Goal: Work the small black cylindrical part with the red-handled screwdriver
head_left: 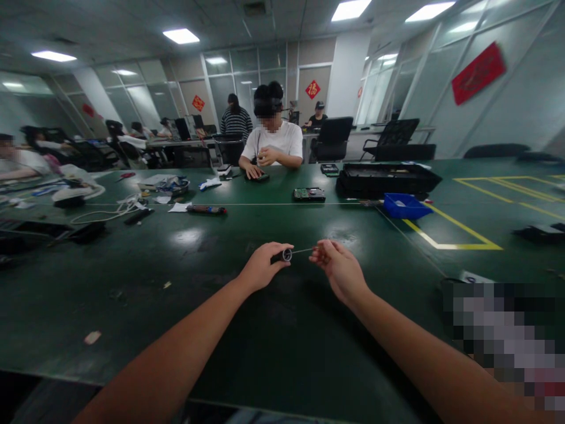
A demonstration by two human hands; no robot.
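Above the near middle of the green table, my left hand (260, 266) grips a small dark round part (287, 255) with a pale ring at its end, between thumb and fingers. My right hand (338, 265) is closed in a pinch on a thin, light rod (303, 251). The rod runs leftward to the ringed end of the round part; whether it enters or only touches the ring is too small to tell. My right fingers hide the rod's other end.
Across the table a person in a white shirt (278, 144) handles a dark object. A circuit-board device (309, 194), a long black tray (388, 179) and a blue bin (406, 206) stand beyond my hands. Left lie a brown-and-black tool (206, 209) and white cable (106, 213).
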